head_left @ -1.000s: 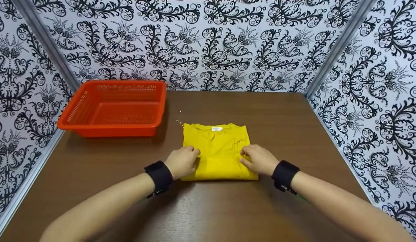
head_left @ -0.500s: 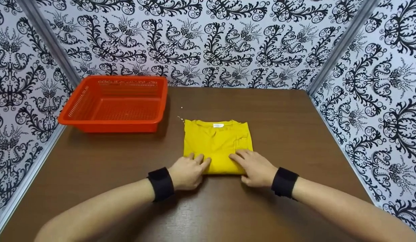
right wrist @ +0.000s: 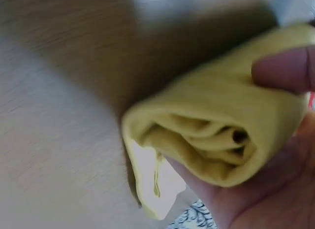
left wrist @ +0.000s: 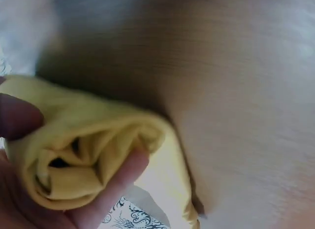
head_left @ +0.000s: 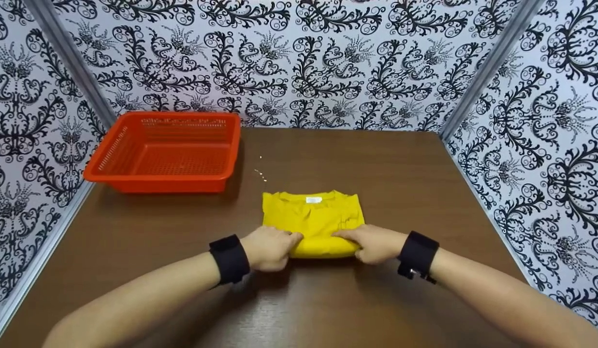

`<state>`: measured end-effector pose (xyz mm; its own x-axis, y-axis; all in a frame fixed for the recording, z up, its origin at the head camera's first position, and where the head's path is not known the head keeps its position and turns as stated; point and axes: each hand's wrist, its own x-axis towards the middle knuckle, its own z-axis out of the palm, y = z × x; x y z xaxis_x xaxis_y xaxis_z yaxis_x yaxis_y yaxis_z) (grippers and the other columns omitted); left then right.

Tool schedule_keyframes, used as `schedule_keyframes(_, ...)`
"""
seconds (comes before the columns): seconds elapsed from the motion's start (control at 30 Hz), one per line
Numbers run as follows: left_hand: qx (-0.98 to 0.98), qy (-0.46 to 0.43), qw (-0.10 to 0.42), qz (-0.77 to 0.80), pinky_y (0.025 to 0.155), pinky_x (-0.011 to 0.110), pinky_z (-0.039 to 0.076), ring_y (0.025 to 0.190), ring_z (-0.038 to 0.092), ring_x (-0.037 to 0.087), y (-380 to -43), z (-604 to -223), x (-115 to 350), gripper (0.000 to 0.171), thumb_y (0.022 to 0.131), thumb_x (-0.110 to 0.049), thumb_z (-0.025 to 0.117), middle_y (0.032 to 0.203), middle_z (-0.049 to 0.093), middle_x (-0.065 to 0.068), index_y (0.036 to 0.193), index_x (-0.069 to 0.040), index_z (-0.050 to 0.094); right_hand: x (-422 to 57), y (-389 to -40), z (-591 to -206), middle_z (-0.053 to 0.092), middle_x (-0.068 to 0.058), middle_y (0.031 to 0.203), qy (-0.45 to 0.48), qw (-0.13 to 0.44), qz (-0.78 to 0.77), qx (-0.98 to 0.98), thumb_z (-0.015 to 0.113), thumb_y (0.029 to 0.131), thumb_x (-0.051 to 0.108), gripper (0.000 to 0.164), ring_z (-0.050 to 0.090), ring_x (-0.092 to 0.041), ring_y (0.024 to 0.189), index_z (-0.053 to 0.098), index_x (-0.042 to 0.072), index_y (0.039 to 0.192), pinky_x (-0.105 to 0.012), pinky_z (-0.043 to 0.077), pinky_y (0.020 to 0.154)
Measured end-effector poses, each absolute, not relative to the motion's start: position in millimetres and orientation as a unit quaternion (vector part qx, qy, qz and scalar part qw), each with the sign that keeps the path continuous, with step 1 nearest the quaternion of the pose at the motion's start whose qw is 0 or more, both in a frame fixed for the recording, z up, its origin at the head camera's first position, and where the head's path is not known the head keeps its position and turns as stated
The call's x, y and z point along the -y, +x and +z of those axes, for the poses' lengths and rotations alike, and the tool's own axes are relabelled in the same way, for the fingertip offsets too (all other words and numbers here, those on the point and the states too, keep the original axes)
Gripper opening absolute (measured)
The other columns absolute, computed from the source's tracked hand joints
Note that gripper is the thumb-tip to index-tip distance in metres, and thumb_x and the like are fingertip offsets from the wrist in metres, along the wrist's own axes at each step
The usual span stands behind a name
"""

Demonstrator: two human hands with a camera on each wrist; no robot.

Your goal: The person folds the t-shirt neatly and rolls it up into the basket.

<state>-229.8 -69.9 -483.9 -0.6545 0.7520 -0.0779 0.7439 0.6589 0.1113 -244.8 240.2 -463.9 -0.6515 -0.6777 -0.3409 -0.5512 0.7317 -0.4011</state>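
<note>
A yellow shirt [head_left: 306, 216] lies on the table, collar and white label at its far side. Its near part is rolled into a thick tube. My left hand [head_left: 269, 247] grips the left end of that roll, and my right hand [head_left: 379, 243] grips the right end. In the left wrist view, the thumb and fingers clasp the coiled end of the shirt [left wrist: 74, 183], whose spiral layers show. The right wrist view has the other coiled end of the shirt [right wrist: 216, 172] between thumb and fingers. Some fingertips are hidden under the cloth.
An orange-red plastic basket [head_left: 178, 182] with slotted walls stands at the back left of the brown table [head_left: 357, 159]. Small pale specks [head_left: 261, 173] mark the table behind the shirt. Patterned panels [head_left: 328, 63] enclose the back and sides.
The shirt's near part has been rolled up further into a thicker tube. Its collar has come closer to me. My hands have gone from flatter on the cloth to gripping the roll's ends.
</note>
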Motion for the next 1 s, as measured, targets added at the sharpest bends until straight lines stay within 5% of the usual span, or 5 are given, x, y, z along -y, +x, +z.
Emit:
schedule_keyframes(0.17, -0.894, 0.412, 0.127, 0.126, 0.076, 0.054, 0.058, 0.079, 0.066, 0.031, -248, -487, 75, 0.020, 0.095, -0.006, 0.053, 0.083, 0.063, 0.010, 0.113, -0.008, 0.061, -245, -258, -460, 0.055, -0.020, 0.161, -0.334, 0.294, -0.194, -0.874, 0.055, 0.095, 0.003, 0.062, 0.050, -0.038, 0.150, 0.054, 0.001, 0.157, -0.061, 0.036, 0.126)
schedule_keyframes(0.27, -0.888, 0.399, 0.152, 0.169, 0.096, 0.057, 0.058, 0.105, 0.073, 0.037, -259, -496, 80, 0.037, 0.097, -0.005, 0.046, 0.111, 0.075, 0.019, 0.129, -0.003, 0.065, -250, -265, -463, 0.057, -0.021, 0.160, -0.328, 0.303, -0.232, -0.864, 0.055, 0.096, 0.005, 0.060, 0.052, -0.039, 0.146, 0.056, -0.001, 0.155, -0.063, 0.037, 0.124)
schedule_keyframes(0.4, -0.891, 0.371, 0.173, 0.198, 0.118, 0.058, 0.047, 0.137, 0.062, 0.045, -269, -504, 82, 0.055, 0.097, -0.007, 0.042, 0.149, 0.065, 0.024, 0.149, 0.000, 0.060, -256, -273, -472, 0.062, -0.020, 0.153, -0.307, 0.295, -0.264, -0.865, 0.057, 0.099, 0.009, 0.053, 0.056, -0.034, 0.138, 0.059, -0.001, 0.151, -0.058, 0.042, 0.119)
schedule_keyframes(0.77, -0.928, 0.289, 0.154, 0.177, 0.112, 0.064, 0.051, 0.136, 0.064, 0.045, -266, -491, 80, 0.049, 0.102, -0.016, 0.056, 0.145, 0.066, 0.026, 0.149, 0.000, 0.057, -262, -291, -484, 0.073, -0.017, 0.128, -0.257, 0.222, -0.250, -0.907, 0.066, 0.102, 0.016, 0.036, 0.064, -0.028, 0.114, 0.069, -0.001, 0.134, -0.048, 0.052, 0.101)
schedule_keyframes(1.0, -0.953, 0.267, 0.082, 0.120, 0.103, 0.060, 0.056, 0.127, 0.065, 0.042, -264, -501, 78, 0.048, 0.097, -0.017, 0.070, 0.136, 0.067, 0.022, 0.143, -0.003, 0.063, -256, -291, -486, 0.074, -0.018, 0.126, -0.203, 0.177, -0.226, -0.936, 0.074, 0.101, 0.023, 0.037, 0.065, -0.028, 0.109, 0.072, -0.001, 0.130, -0.049, 0.054, 0.101)
